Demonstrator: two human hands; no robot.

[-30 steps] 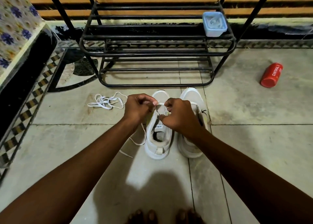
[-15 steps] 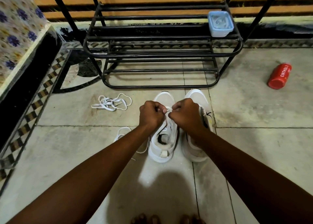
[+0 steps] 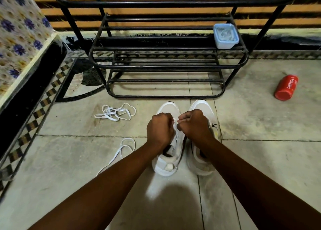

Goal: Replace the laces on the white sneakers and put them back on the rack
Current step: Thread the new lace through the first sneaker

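Leftmost on the floor: loose lace bundle (image 3: 115, 113), well apart from the shoes, probably discarded. Nearer, a lace tail (image 3: 121, 149) trails beside the left sneaker (image 3: 169, 160), likely slack of the lace being threaded. Left hand (image 3: 160, 129) and right hand (image 3: 195, 125) both hover over that shoe's eyelets, each grip pinched on the lace ends, presumably to draw them even. Right sneaker (image 3: 202, 108) stands touching alongside; whether it is laced cannot be told. Rack (image 3: 165, 66) just behind, shelves awaiting the pair; blue box (image 3: 225, 36) on one. Red can (image 3: 286, 88) far right.
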